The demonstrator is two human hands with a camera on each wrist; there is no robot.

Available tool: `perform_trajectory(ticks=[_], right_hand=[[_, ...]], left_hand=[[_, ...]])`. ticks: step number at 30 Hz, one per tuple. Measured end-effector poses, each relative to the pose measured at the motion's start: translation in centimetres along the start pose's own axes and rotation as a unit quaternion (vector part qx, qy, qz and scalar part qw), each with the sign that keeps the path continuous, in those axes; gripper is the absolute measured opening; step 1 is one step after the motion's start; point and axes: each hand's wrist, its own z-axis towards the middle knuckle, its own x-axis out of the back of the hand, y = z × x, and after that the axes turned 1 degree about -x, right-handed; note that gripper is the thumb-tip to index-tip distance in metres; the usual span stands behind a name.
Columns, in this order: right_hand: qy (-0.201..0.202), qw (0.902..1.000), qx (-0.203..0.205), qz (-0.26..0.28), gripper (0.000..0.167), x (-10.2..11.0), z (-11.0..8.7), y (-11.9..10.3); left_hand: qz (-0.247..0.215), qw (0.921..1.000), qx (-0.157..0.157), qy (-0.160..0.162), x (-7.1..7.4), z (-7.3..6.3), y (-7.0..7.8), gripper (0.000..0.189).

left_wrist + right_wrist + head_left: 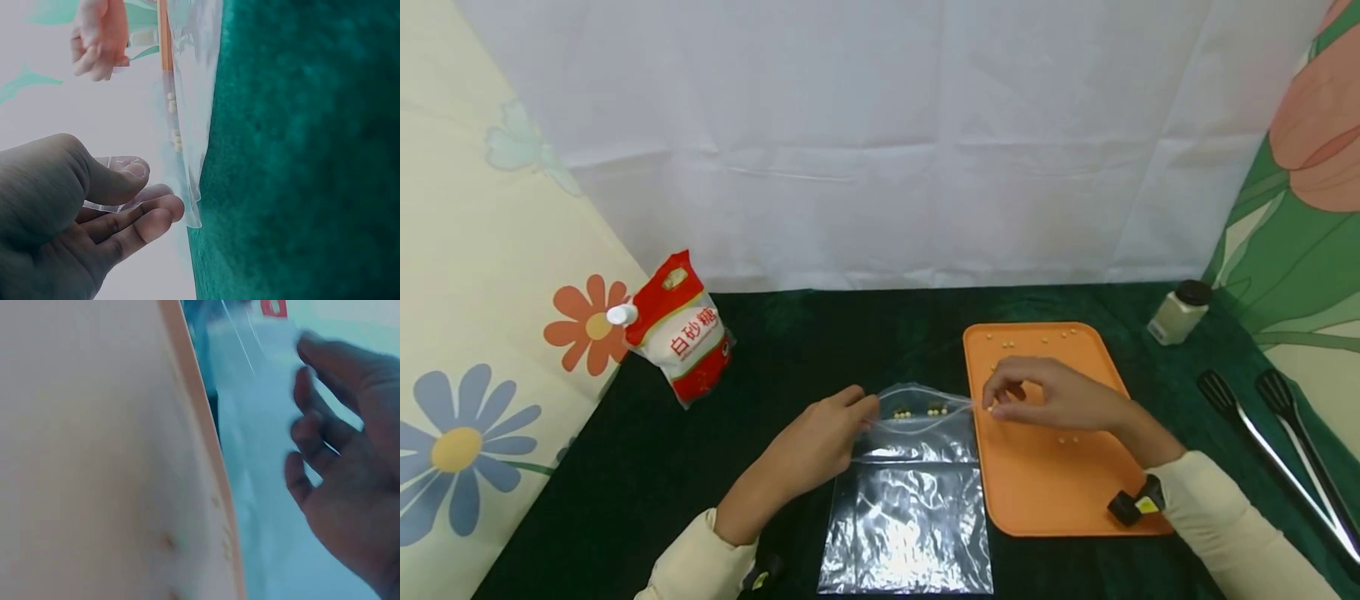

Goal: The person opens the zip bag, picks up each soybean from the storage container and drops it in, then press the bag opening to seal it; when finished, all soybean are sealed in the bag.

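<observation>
In the head view a clear zip bag (904, 508) lies on the dark green cloth, its mouth parted and several small yellow beans (936, 410) inside. My left hand (831, 437) pinches the left edge of the bag's mouth between thumb and fingers; the left wrist view shows the clear film (103, 205) there. Just past the bag's right corner, over the orange tray (1045, 492), hovers my right hand (1060, 396) with bent fingers. Its thumb and forefinger tips stand slightly apart in the blurred right wrist view, with nothing visible between them.
More beans (1067, 440) lie scattered on the tray. A red and white sugar bag (688, 333) with a white cap stands at left. Toward the right are a black-lidded jar (1180, 312) and metal tongs (1277, 458) with black slotted heads. A white sheet (880, 167) hangs behind.
</observation>
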Motion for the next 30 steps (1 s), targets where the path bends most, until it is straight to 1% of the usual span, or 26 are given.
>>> perform_trajectory(ticks=[2, 4, 8, 11, 16, 21, 23, 25, 27, 28, 30], right_hand=[[0.032, 0.9989, -0.014, 0.033, 0.013, -0.9, 0.5, -0.2], [0.058, 0.9956, -0.038, 0.063, 0.013, -1.7, 0.8, -0.4], [0.088, 0.9887, -0.069, 0.1, 0.012, -2.8, 1.3, -0.8], [0.094, 0.9872, -0.072, 0.106, 0.012, -3.0, 1.5, -0.8], [0.1, 0.9871, -0.079, 0.096, 0.014, -2.9, 1.9, -1.0], [0.101, 0.9871, -0.083, 0.092, 0.015, -3.1, 2.4, -1.1], [0.108, 0.9867, -0.083, 0.09, 0.017, -3.1, 2.5, -1.1], [0.116, 0.9863, -0.088, 0.078, 0.017, -2.9, 2.4, -1.1], [0.121, 0.9871, -0.094, 0.047, 0.015, -2.1, 2.1, -1.5], [0.116, 0.9884, -0.096, 0.019, 0.014, -1.5, 1.9, -1.7], [0.087, 0.9891, -0.103, -0.058, 0.01, -0.1, 1.3, -2.2]], left_hand=[[-0.002, 1.0, 0.001, -0.004, 0.0, 0.0, 0.0, 0.032], [-0.005, 1.0, 0.002, -0.007, 0.0, 0.0, 0.0, 0.031], [-0.002, 1.0, -0.003, -0.006, 0.0, 0.1, 0.0, 0.032], [0.004, 0.9999, -0.01, 0.0, 0.0, 0.2, 0.0, 0.033], [0.012, 0.9997, -0.017, 0.008, 0.1, 0.2, 0.1, 0.032], [0.009, 0.9999, -0.01, 0.004, 0.2, 0.3, 0.1, 0.031], [0.006, 1.0, -0.005, 0.0, 0.2, 0.2, 0.1, 0.031], [0.002, 1.0, -0.001, -0.003, 0.1, 0.2, 0.2, 0.031], [-0.001, 1.0, 0.001, -0.006, 0.1, 0.1, 0.1, 0.031], [-0.002, 1.0, 0.002, -0.007, 0.1, 0.1, 0.1, 0.031], [-0.002, 1.0, 0.0, -0.006, 0.1, 0.1, 0.1, 0.032]])
